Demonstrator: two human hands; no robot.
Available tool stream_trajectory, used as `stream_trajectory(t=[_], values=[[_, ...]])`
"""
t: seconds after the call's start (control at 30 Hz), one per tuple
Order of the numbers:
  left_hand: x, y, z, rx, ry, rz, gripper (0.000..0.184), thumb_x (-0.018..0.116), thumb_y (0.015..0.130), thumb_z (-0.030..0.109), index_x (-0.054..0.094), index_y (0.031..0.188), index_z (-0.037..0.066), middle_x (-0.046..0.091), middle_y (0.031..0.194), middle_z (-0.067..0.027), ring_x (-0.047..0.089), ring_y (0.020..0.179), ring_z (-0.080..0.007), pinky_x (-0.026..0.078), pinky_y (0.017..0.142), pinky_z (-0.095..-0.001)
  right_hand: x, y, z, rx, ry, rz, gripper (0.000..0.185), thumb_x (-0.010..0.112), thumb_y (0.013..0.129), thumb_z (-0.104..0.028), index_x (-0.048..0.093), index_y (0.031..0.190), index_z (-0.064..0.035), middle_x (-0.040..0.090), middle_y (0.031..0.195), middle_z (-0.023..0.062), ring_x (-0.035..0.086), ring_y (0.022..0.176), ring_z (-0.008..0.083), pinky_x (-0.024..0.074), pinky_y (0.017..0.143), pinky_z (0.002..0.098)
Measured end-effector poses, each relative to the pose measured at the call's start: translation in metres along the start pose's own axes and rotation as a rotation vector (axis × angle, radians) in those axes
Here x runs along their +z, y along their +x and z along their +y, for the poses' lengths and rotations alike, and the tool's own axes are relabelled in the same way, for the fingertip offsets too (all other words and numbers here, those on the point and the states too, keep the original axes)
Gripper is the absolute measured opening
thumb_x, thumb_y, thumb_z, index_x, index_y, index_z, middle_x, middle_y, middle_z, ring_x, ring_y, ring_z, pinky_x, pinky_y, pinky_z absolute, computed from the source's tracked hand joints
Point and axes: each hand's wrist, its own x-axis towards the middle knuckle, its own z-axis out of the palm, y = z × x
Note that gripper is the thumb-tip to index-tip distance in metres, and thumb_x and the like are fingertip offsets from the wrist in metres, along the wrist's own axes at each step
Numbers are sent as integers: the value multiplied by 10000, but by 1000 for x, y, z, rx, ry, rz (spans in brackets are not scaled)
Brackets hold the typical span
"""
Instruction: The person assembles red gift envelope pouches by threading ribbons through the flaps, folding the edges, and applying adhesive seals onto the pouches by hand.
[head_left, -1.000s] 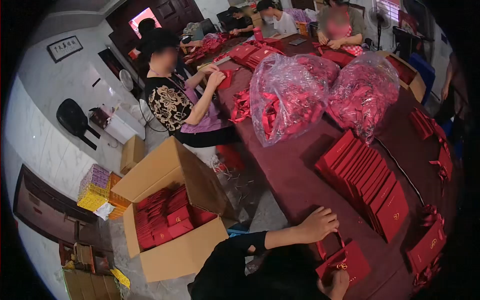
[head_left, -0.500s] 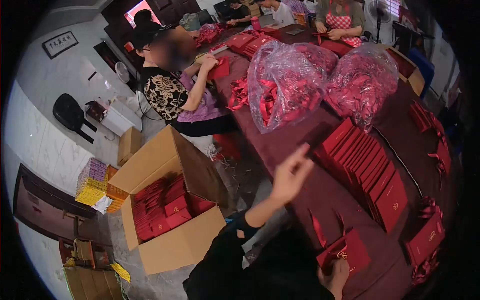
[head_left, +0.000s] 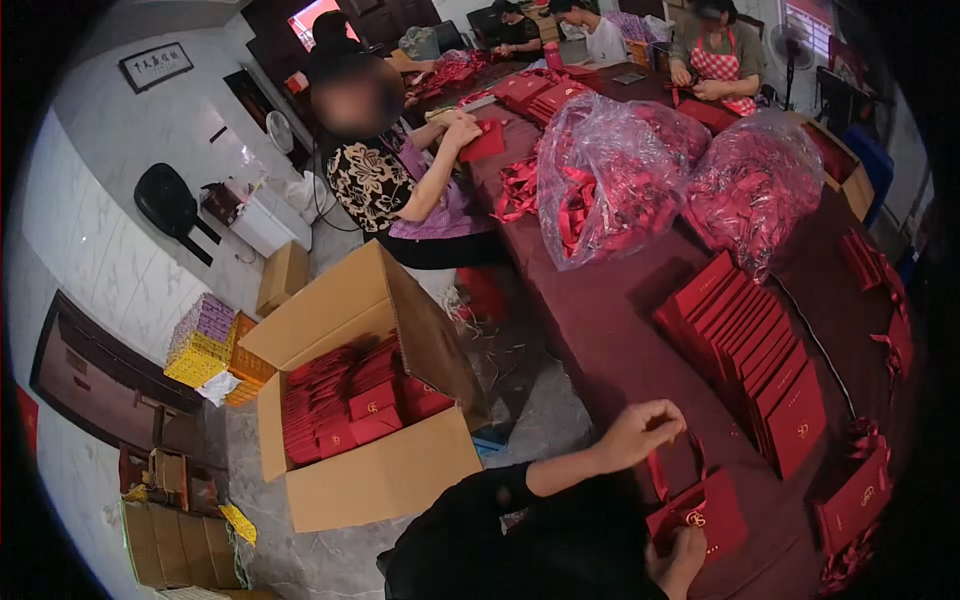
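Note:
My left hand (head_left: 642,434) is above the ribbon handle (head_left: 698,458) of a small red bag (head_left: 720,512). Its thumb and forefinger are pinched together close to the ribbon; what is between them, if anything, is too small to tell. The bag has a gold emblem and lies at the near edge of the dark red tablecloth (head_left: 590,330). My right hand (head_left: 682,562) grips the bag's lower edge beside the emblem. Beyond the bag, a slanting row of red bags (head_left: 745,350) overlaps on the cloth.
An open carton (head_left: 380,485) of red bags stands left of the table. Two clear plastic sacks (head_left: 615,180) of red ribbon lie farther up. More bags with ribbons (head_left: 855,495) are at right. A person (head_left: 375,190) works across the corner; several others sit farther back.
My left hand first lifted away from the ribbon with fingers spread, then came back down to it with fingertips together. My right hand has stayed on the bag. The camera view has shifted.

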Motion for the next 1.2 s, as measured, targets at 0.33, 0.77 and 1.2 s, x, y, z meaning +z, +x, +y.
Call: stream_trajectory(t=[0.33,0.77,1.2], values=[[-20,-46,13,129,632,-379,357,550,960,240,507,702,-3,490,647,-148,540,656,-292,440,640,-405,3,2,5,-47,-3,16,374,789,616,-112,501,843,-36,495,807,161,519,757,364,417,665,444],[-39,-46,29,139,901,328,493,574,768,-74,613,1228,98,578,1195,-129,527,1108,-321,429,910,-389,-3,-3,7,-85,-23,26,382,780,670,-167,530,933,-47,517,878,132,539,817,319,437,683,405],[-2,-23,-12,367,1015,-214,316,697,807,138,688,1122,157,575,1153,-34,497,1032,-274,407,895,-411,0,-2,9,-89,24,90,458,803,588,-167,545,947,-47,521,842,100,543,778,292,445,668,385]])
